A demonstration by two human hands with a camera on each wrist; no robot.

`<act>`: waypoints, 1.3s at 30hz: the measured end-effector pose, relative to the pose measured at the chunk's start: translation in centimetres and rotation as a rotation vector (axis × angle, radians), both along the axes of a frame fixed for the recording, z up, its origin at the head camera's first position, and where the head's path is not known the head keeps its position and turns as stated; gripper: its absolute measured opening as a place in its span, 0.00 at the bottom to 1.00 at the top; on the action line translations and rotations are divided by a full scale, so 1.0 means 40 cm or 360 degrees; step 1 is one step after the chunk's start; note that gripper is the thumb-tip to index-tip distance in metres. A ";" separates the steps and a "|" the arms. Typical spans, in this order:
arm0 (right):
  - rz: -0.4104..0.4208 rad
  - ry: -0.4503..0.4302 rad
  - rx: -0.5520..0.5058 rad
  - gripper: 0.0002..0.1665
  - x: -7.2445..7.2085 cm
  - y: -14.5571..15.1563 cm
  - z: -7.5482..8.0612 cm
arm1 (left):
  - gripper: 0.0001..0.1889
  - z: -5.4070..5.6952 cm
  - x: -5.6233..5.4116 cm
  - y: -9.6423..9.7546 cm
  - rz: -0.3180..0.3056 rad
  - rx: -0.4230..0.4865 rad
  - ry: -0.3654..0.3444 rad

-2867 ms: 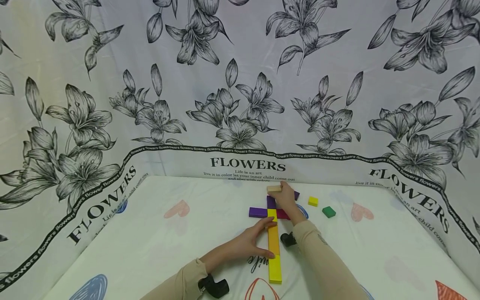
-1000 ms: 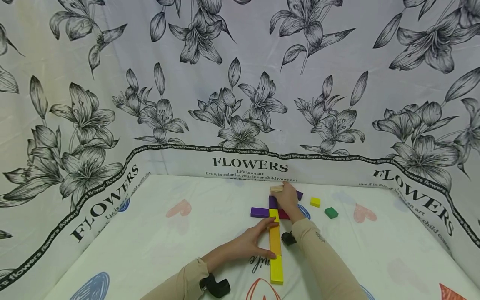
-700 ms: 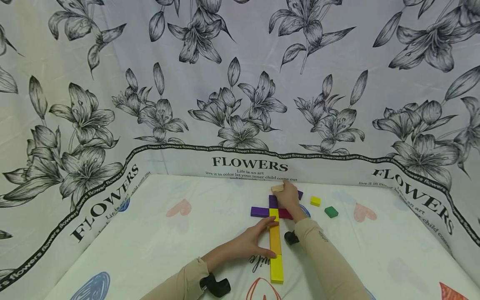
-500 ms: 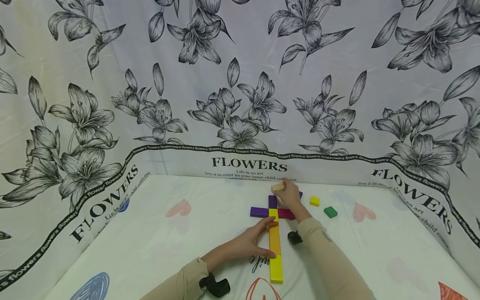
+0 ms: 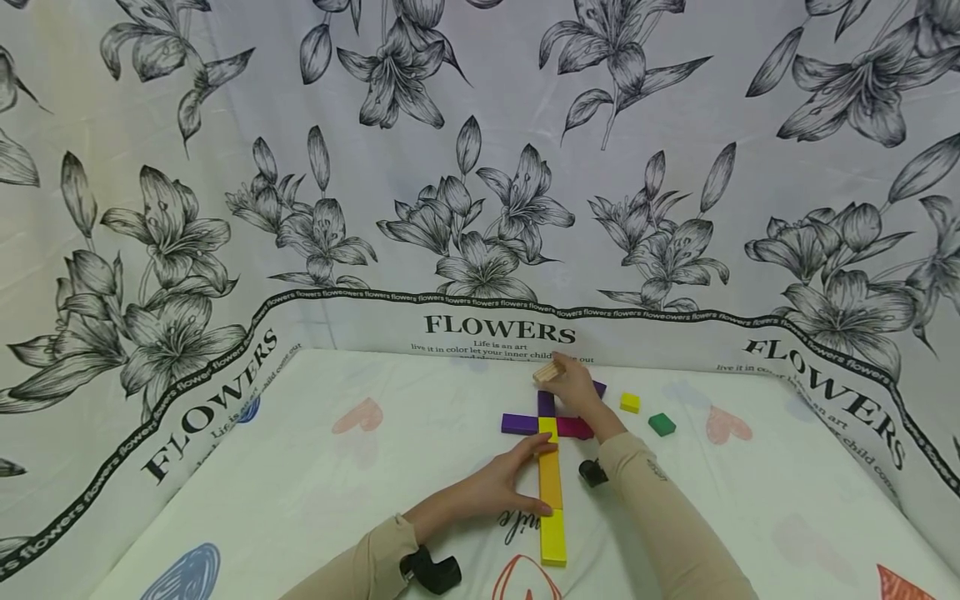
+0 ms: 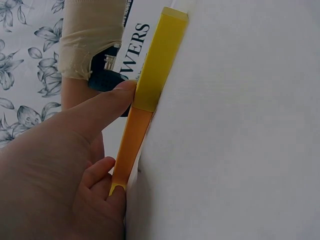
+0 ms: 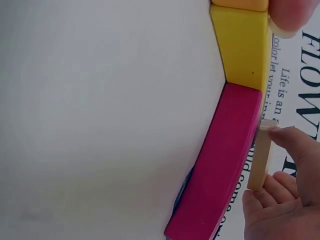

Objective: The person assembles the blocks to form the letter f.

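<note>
Blocks lie in a cross on the white cloth. Its stem has a yellow block (image 5: 553, 537) nearest, an orange block (image 5: 550, 479), then a small yellow block (image 5: 548, 427). A purple block (image 5: 520, 424) forms the left arm, a magenta block (image 5: 573, 428) the right, and another purple block (image 5: 546, 404) the top. My left hand (image 5: 491, 487) rests along the stem's left side, thumb at the yellow-orange joint, other fingertips by the small yellow block. Beyond the cross's top, my right hand (image 5: 577, 390) pinches a pale, ridged wooden block (image 7: 261, 157) between thumb and fingers.
Right of the right hand lie a purple block (image 5: 599, 389), partly hidden, a small yellow block (image 5: 630, 402) and a green block (image 5: 662, 424). A flower-printed curtain (image 5: 480, 208) rises behind the cloth. Black devices sit at both wrists.
The right hand has turned the wooden block from lying crosswise to a slant, and over the last half second shifted it slightly left. The left hand and the cross have stayed put.
</note>
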State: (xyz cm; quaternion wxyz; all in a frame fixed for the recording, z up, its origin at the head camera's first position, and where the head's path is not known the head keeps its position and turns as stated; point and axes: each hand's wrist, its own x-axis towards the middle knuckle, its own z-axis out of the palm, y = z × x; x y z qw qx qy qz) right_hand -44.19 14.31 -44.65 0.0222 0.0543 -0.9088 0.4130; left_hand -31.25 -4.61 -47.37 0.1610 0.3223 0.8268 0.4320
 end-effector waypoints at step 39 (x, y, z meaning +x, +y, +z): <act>0.0148 -0.0057 0.0174 0.41 -0.004 0.009 -0.013 | 0.51 -0.001 -0.001 -0.003 -0.0017 0.0018 0.0004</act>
